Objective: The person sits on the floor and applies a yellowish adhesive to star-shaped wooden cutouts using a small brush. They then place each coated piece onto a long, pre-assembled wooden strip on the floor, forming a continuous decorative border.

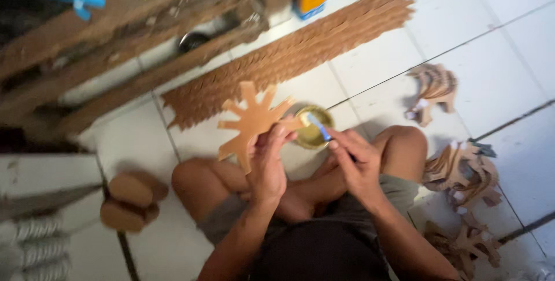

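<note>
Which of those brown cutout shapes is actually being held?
The star-like branched cutout, gripped by the left hand. The other cutouts lie piled on the floor at the right.

Matt brown cardboard forms the spiky cutout [252, 122] gripped in the left hand [267, 165]; the right hand [354, 164] holds a smooth blue plastic brush [318, 127] over a shiny yellowish metal tin [313, 127]. Glossy white tiles [497, 78] cover the floor, beside rows of rough cardboard strips [289, 55].

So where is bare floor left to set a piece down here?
Bare white tile lies at the upper right, beyond the long strip row, and between the left knee and round blocks. Crowded: cutout piles at right, tin by both hands.
</note>
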Action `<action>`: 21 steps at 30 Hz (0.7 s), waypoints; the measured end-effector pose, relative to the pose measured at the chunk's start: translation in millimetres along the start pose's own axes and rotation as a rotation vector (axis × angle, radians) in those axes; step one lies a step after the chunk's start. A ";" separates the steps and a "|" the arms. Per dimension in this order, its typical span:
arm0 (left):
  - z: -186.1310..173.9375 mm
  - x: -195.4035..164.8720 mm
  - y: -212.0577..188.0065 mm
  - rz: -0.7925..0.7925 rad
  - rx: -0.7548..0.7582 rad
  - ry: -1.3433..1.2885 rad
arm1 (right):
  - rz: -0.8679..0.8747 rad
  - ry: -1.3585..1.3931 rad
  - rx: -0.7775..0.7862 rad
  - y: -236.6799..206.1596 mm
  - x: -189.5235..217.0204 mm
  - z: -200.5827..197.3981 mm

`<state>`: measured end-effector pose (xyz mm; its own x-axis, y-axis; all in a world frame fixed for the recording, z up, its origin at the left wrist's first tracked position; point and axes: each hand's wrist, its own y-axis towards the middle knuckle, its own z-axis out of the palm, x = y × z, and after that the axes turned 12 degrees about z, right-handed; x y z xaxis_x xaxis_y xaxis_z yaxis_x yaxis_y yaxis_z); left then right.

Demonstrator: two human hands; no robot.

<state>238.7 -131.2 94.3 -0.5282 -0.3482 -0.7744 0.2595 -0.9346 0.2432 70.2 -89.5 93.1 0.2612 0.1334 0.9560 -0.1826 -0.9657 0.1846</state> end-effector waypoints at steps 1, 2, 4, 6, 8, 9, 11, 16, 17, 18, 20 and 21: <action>-8.2 -3.5 7.9 0.002 0.017 -0.034 | -0.015 -0.002 0.006 3.2 0.1 10.0; -18.2 -7.9 13.0 0.005 0.026 -0.064 | -0.030 0.002 -0.004 3.0 -0.4 20.2; -22.7 -6.2 16.7 -0.012 0.040 -0.122 | -0.054 0.014 -0.011 2.9 -3.2 24.6; -22.1 -0.3 16.9 -0.055 0.047 -0.179 | -0.010 0.004 -0.036 3.3 -8.7 22.6; -14.8 7.8 15.2 -0.114 0.043 -0.183 | -0.002 0.001 -0.047 5.0 -13.5 13.9; -12.0 10.6 16.3 -0.142 0.044 -0.188 | -0.021 0.004 -0.049 7.4 -15.5 11.5; -9.0 11.4 19.3 -0.117 0.054 -0.185 | -0.040 0.018 -0.051 11.1 -16.2 9.6; -28.4 -0.5 40.4 -0.125 0.066 -0.251 | -0.061 0.040 -0.055 18.7 -11.8 36.0; -35.7 -2.3 46.3 -0.145 0.080 -0.277 | -0.051 0.047 -0.058 20.7 -12.0 44.6; -44.7 -2.9 53.5 -0.166 0.093 -0.301 | -0.039 0.054 -0.061 23.5 -13.1 54.7; -65.1 -3.5 68.5 -0.177 0.120 -0.304 | -0.024 0.067 -0.070 30.8 -16.9 78.2; -76.0 -3.1 76.1 -0.183 0.131 -0.307 | -0.021 0.071 -0.076 34.4 -19.0 90.5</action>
<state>321.5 -195.7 70.8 -0.7791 -0.1614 -0.6058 0.0434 -0.9779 0.2047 144.7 -145.3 60.7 0.1980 0.1712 0.9651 -0.2499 -0.9433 0.2186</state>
